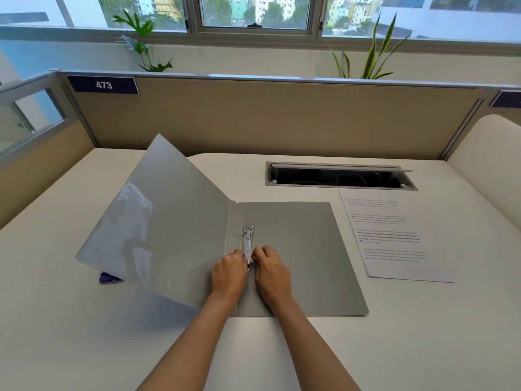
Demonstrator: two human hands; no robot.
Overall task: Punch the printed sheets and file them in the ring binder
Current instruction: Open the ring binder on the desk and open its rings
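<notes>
Dead centre on the white desk [84,334] lies the grey plastic ring binder [296,249], wide open: back cover flat, front cover [158,221] propped at a slant toward nine o'clock. Both hands are on the silver metal ring mechanism [248,241] by the spine. Left hand [229,273] and right hand [272,273], fingers curled, pinch its nearer ring from either side, knuckles nearly touching. At three o'clock, just beside the binder, the white printed sheets [394,235] sit stacked, unfiled. A purple object [108,277] peeks from under the raised cover at eight o'clock; can't tell what. Dark cable slot [338,177] at one o'clock.
</notes>
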